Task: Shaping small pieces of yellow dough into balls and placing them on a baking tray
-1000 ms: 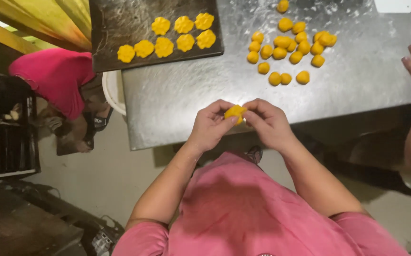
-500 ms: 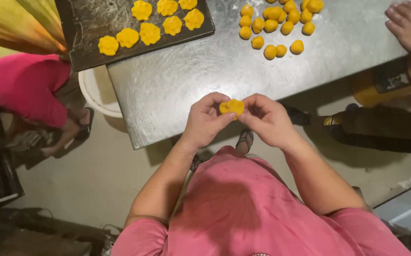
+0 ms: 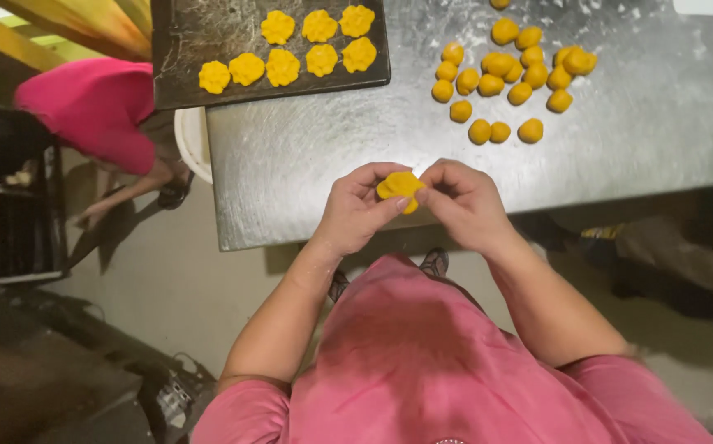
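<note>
Both my hands meet over the near edge of a steel table (image 3: 307, 156). My left hand (image 3: 358, 210) and my right hand (image 3: 463, 201) pinch one flattened piece of yellow dough (image 3: 399, 187) between their fingertips. Further back on the table lies a cluster of several yellow dough balls (image 3: 509, 78). A dark baking tray (image 3: 184, 49) at the back left carries several flattened, flower-shaped yellow pieces (image 3: 291, 51) in two rows.
Another person in a pink top (image 3: 93, 107) bends down at the left, beside the table. A white bucket (image 3: 192, 144) stands under the table's left edge. A dark rack (image 3: 11, 222) stands at the far left, and a shoe (image 3: 435, 261) shows below the table.
The view has shifted, so the table and tray sit differently in frame. Another person's hand at the right edge is gone from view. My hands keep working the same dough piece.
</note>
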